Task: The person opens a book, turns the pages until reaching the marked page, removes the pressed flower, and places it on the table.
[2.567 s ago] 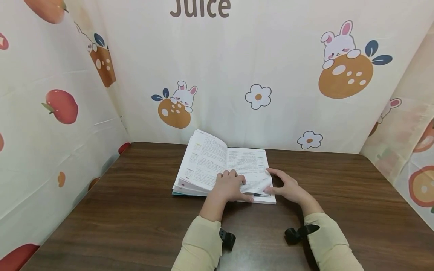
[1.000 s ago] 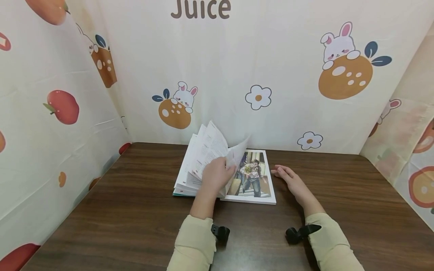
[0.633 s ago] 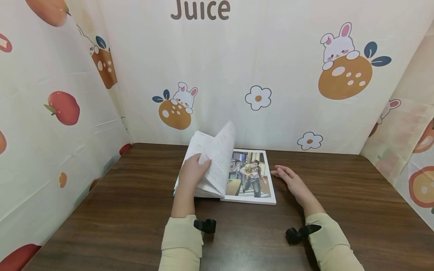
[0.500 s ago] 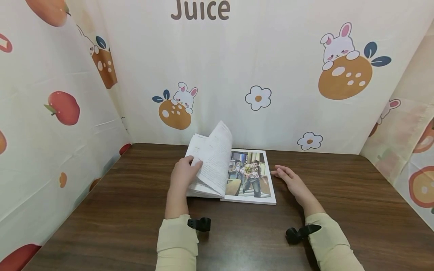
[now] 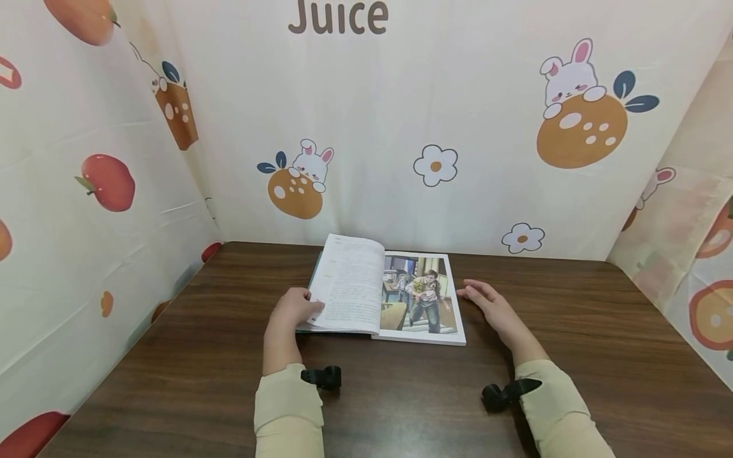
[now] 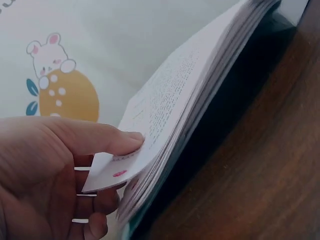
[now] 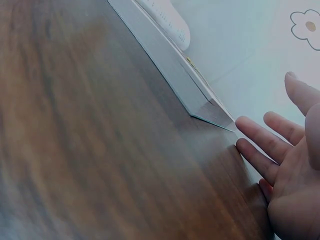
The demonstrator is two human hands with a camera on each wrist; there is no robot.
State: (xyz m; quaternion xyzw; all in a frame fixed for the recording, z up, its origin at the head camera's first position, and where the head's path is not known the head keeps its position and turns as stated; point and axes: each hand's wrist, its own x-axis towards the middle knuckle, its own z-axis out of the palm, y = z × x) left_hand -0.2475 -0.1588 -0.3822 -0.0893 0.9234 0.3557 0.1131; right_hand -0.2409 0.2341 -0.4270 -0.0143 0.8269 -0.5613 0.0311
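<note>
An open book point(image 5: 352, 280) lies on the table, a text page on its left side and a full-page colour picture point(image 5: 426, 292) of a running figure on its right. My left hand point(image 5: 290, 313) pinches the outer lower edge of the left-hand pages; in the left wrist view the thumb point(image 6: 127, 142) presses on the printed page point(image 6: 160, 110) while the fingers curl beneath it. My right hand point(image 5: 494, 310) rests on the table just right of the book, fingers loosely extended, fingertips close to its edge. In the right wrist view that hand point(image 7: 290, 170) holds nothing.
The brown wooden table point(image 5: 412, 401) reaches back to a pale curtain point(image 5: 366, 95) printed with rabbits, oranges and flowers. More of the printed cloth hangs along the left and right sides. A black camera strap sits on each wrist.
My left hand has turned pages over from right to left, uncovering the picture, and moved to the book's left edge. My right hand has let go of the right page and lies beside the book.
</note>
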